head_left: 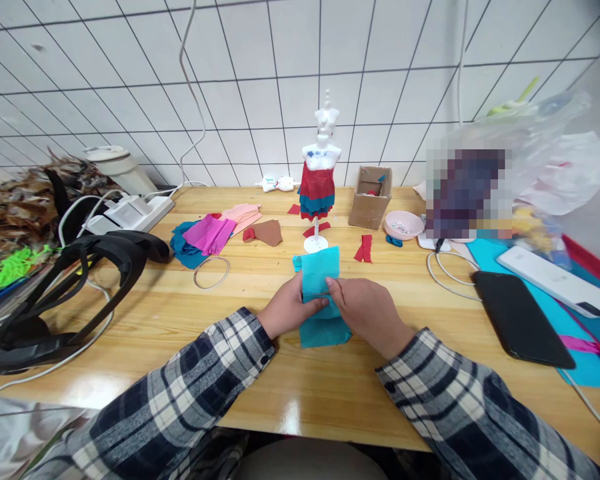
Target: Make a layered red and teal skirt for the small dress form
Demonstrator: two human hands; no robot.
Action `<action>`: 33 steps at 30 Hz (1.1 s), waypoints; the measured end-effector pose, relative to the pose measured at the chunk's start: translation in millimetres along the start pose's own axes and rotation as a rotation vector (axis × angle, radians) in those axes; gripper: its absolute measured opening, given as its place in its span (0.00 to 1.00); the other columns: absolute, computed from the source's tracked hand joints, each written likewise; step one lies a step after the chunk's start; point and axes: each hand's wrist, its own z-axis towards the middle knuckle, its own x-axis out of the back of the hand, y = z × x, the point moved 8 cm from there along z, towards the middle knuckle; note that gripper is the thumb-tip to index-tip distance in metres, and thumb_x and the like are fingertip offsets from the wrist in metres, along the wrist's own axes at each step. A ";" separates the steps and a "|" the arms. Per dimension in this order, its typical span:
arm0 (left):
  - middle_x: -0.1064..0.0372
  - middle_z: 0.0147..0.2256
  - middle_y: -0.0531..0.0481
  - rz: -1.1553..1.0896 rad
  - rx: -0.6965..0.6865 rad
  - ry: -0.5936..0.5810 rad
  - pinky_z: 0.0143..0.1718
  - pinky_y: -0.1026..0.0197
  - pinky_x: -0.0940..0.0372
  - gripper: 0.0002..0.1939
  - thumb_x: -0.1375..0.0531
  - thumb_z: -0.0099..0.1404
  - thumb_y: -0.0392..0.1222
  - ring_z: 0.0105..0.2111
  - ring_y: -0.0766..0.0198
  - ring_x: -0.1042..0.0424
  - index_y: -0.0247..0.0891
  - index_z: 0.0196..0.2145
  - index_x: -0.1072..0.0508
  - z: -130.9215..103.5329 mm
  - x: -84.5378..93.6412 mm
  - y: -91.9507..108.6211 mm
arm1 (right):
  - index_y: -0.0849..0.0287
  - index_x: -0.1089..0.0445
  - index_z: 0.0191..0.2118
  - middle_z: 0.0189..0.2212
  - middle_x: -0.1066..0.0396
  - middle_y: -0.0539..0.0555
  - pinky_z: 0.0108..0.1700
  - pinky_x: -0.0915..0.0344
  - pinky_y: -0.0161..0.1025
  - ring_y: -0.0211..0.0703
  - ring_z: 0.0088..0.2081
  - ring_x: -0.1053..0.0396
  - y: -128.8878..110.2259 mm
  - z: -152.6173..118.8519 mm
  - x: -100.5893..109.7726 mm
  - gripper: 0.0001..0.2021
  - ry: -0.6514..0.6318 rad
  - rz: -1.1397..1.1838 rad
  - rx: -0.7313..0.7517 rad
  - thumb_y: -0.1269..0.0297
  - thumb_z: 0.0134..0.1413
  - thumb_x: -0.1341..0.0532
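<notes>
A strip of turquoise crepe paper (321,270) is folded over between my hands, above the middle of the table. My left hand (291,305) grips its left side, with the thumb laid across the front. From the right, my right hand (367,303) pinches the same paper near its middle fold. The lower end of the paper hangs down towards the table. Just behind stands a small white mannequin (321,157) on a round base, dressed in a red and blue skirt (317,190). Red scraps (364,248) lie near it.
Crumpled coloured paper (215,235) and a thin ring (211,273) lie left of centre. A black headset frame (83,293) and a power strip (135,215) are further left. To the right are a cardboard box (370,198), a pink bowl (404,225), a black phone (523,319) and a white power bank (555,279).
</notes>
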 end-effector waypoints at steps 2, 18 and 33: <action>0.27 0.48 0.42 0.014 -0.004 -0.003 0.52 0.47 0.34 0.23 0.33 0.58 0.45 0.49 0.50 0.28 0.36 0.49 0.31 -0.2 0.0 0.0 | 0.57 0.28 0.30 0.26 0.24 0.55 0.28 0.57 0.41 0.42 0.28 0.30 -0.3 -0.3 0.1 0.27 0.011 -0.010 0.006 0.55 0.71 0.59; 0.26 0.48 0.42 -0.441 0.033 -0.126 0.47 0.53 0.30 0.27 0.33 0.60 0.45 0.47 0.52 0.25 0.38 0.54 0.37 1.0 -6.3 -0.9 | 0.56 0.27 0.30 0.27 0.23 0.54 0.28 0.56 0.40 0.45 0.29 0.28 11.2 2.6 0.4 0.29 -0.044 -0.004 -0.058 0.54 0.71 0.61; 0.25 0.45 0.44 -0.343 0.062 -0.116 0.47 0.50 0.30 0.27 0.32 0.57 0.46 0.46 0.51 0.25 0.39 0.51 0.36 1.0 -8.4 -3.2 | 0.58 0.27 0.31 0.28 0.23 0.55 0.30 0.50 0.39 0.44 0.31 0.28 4.6 3.0 1.4 0.29 -0.053 0.029 -0.012 0.54 0.71 0.61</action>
